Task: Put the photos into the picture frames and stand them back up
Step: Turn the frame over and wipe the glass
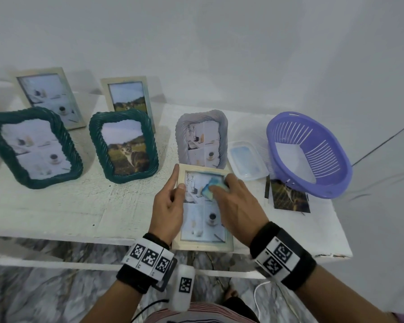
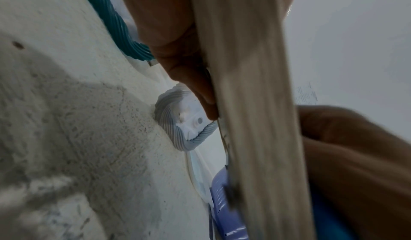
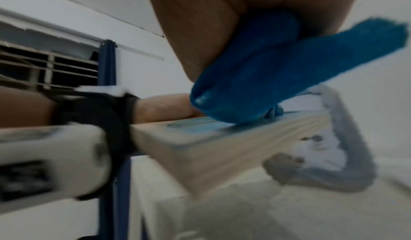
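Observation:
A cream wooden frame (image 1: 203, 244) with a coffee-cup collage photo behind its glass is held tilted above the table's front edge. My left hand (image 1: 176, 183) grips its left side, thumb on the front and fingers (image 2: 191, 78) behind the edge (image 2: 255, 120). My right hand (image 1: 222, 186) pinches a folded blue cloth (image 1: 210, 186) and presses it on the upper part of the glass. In the right wrist view the cloth (image 3: 255, 71) lies on the frame (image 3: 222, 147). A loose cat photo (image 1: 289, 197) lies flat at the right.
A grey twisted frame (image 1: 202, 136) stands just behind the held frame. Two green frames (image 1: 33, 148) (image 1: 124, 148) and two cream frames (image 1: 49, 96) (image 1: 128, 96) stand at the left. A clear plastic tub (image 1: 246, 159) and a purple basket (image 1: 313, 155) sit at the right.

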`<state>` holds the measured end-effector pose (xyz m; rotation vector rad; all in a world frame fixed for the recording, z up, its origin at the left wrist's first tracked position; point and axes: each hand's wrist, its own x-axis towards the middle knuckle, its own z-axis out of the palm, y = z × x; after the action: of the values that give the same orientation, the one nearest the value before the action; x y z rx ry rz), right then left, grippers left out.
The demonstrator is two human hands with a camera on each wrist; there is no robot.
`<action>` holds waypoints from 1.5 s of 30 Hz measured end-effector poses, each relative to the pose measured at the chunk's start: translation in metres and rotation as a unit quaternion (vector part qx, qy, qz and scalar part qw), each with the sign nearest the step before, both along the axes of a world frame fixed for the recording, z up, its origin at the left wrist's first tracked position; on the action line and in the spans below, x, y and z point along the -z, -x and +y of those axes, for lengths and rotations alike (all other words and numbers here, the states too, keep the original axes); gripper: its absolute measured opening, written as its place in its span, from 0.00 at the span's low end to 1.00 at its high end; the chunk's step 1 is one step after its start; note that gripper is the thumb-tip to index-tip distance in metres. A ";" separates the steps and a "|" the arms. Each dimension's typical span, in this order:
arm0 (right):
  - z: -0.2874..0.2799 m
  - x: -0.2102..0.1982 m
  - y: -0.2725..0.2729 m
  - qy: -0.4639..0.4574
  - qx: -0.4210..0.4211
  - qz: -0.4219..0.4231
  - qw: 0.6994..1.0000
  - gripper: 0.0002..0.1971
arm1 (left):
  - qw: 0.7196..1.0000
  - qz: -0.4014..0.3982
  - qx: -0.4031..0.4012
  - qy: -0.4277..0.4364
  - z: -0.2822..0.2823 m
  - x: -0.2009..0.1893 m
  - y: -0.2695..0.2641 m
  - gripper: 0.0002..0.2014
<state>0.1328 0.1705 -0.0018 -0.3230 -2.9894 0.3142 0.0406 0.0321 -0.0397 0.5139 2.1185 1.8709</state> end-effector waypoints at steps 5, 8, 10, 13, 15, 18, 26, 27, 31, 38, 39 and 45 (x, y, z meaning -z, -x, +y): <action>-0.040 0.004 -0.031 0.037 -0.132 -0.031 0.990 0.19 | 1.000 -0.012 -0.013 0.001 -0.002 0.004 0.007 0.23; -0.030 0.001 -0.036 0.011 -0.144 -0.018 0.989 0.21 | 1.000 -0.004 -0.020 0.001 -0.003 0.003 0.008 0.23; -0.016 -0.001 -0.023 -0.016 -0.092 0.003 0.996 0.20 | 1.000 0.007 -0.020 0.001 -0.002 0.001 0.008 0.23; -0.005 -0.002 -0.001 -0.027 0.001 0.032 0.999 0.20 | 1.000 0.013 -0.020 -0.008 -0.001 0.000 0.008 0.23; -0.007 -0.003 0.005 -0.010 0.038 0.042 0.998 0.18 | 1.000 0.021 -0.021 -0.009 0.002 -0.002 0.007 0.23; -0.017 0.000 -0.003 0.033 0.035 0.047 0.998 0.15 | 0.999 0.024 -0.024 -0.012 0.005 0.000 0.008 0.23; -0.028 0.006 -0.047 0.053 -0.049 -0.026 0.997 0.19 | 0.999 0.005 -0.035 -0.018 -0.002 0.009 0.014 0.23; -0.024 0.004 -0.041 0.044 -0.038 -0.021 0.998 0.18 | 0.999 0.005 -0.035 -0.018 -0.001 0.010 0.014 0.23; -0.001 -0.005 -0.005 0.040 0.019 0.003 0.999 0.16 | 1.000 -0.007 0.001 -0.023 0.005 0.018 0.014 0.23; -0.010 -0.013 -0.027 0.059 -0.100 -0.029 0.993 0.13 | 0.999 -0.028 -0.002 -0.031 0.006 0.018 0.020 0.22; -0.016 -0.014 -0.037 0.063 -0.131 -0.048 0.988 0.13 | 0.999 -0.026 -0.004 -0.029 0.006 0.017 0.021 0.22; -0.008 -0.011 -0.023 0.029 -0.094 -0.016 0.995 0.18 | 0.999 -0.020 0.011 -0.034 0.010 0.013 0.014 0.23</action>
<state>0.1554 0.1624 0.0092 -0.0508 -3.0524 0.4187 0.0262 0.0419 -0.0526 0.5066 2.0228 1.9301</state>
